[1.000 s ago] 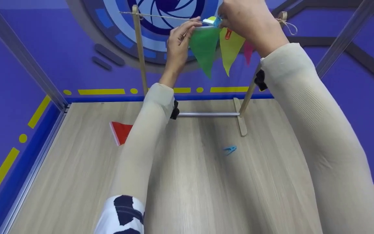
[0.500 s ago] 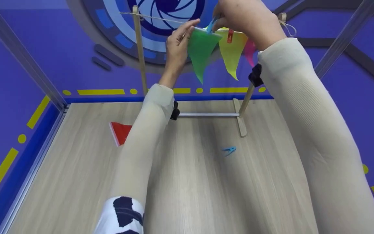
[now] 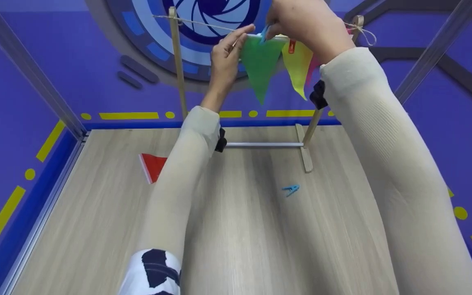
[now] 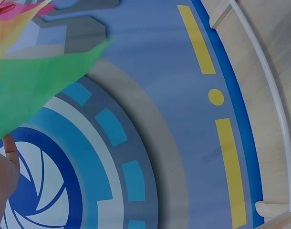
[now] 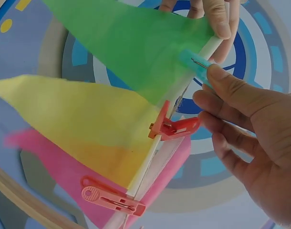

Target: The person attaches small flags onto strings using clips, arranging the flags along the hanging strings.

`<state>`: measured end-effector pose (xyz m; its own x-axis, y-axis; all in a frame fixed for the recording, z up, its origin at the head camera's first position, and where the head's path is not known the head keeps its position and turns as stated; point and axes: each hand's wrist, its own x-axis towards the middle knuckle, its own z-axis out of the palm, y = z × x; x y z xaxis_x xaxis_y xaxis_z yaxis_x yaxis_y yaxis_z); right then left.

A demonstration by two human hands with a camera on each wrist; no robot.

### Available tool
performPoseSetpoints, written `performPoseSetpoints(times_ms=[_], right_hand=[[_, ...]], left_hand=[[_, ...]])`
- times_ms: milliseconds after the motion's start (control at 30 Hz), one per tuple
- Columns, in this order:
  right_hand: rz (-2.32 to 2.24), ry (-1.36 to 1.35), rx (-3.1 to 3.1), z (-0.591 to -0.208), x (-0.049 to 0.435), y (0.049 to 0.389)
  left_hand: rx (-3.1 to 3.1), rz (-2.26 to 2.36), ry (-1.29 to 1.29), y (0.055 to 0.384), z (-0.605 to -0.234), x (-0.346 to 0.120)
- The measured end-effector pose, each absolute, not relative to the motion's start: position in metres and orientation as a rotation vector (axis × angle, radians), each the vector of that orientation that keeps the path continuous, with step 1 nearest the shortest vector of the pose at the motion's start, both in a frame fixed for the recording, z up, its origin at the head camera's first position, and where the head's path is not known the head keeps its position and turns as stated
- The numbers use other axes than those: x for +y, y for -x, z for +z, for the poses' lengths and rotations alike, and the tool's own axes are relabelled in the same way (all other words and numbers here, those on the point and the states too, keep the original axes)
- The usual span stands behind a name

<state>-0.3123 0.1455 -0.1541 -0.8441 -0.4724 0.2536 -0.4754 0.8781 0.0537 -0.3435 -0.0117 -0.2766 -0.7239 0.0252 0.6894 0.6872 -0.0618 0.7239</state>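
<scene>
In the head view my left hand [image 3: 225,61] holds the green pennant [image 3: 262,61] by its upper left corner, thumb on the white top edge. My right hand [image 3: 307,28] pinches a light-blue clothespin [image 5: 195,64], whose jaws reach over the middle of that edge in the right wrist view. The string [image 3: 207,23] passes close along the edge; whether the clothespin grips both cannot be told. Beside it hangs a yellow pennant [image 5: 88,114] with a red clothespin [image 5: 169,128] at its top corner. A pink pennant [image 5: 50,157] hangs behind, with another reddish clothespin [image 5: 112,198].
Wooden posts, one at left [image 3: 177,61] and one at right [image 3: 313,127], hold up the string. A metal bar [image 3: 264,144] runs low between them. On the table [image 3: 236,237] lie a blue clothespin [image 3: 290,189] and a red pennant [image 3: 153,167], partly behind my left sleeve.
My right hand has moved slightly left, tilting the blue clothespin from sideways to pointing down over the green pennant's top edge. The pennants swayed. My left hand stays nearly still.
</scene>
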Motion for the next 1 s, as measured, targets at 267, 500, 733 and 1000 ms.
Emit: performPoseSetpoints(times_ms=[267,500,733,1000], right_hand=[[-0.067,-0.794,-2.735,-0.155,0.141,0.320],[-0.045,-0.799,-2.732,-0.161,0.147,0.325],[-0.052,-0.720,-2.816,-0.164,0.151,0.327],[-0.065,-0.719,-2.786,-0.172,0.156,0.331]], left_hand=[[-1.760,-1.728,0.785,0.344,-0.281,-0.011],[-1.790,-1.733,0.781,0.345,-0.282,-0.009],[-1.872,-1.798,0.685,0.344,-0.276,-0.007],[-1.913,-1.836,0.676,0.340,-0.273,-0.017]])
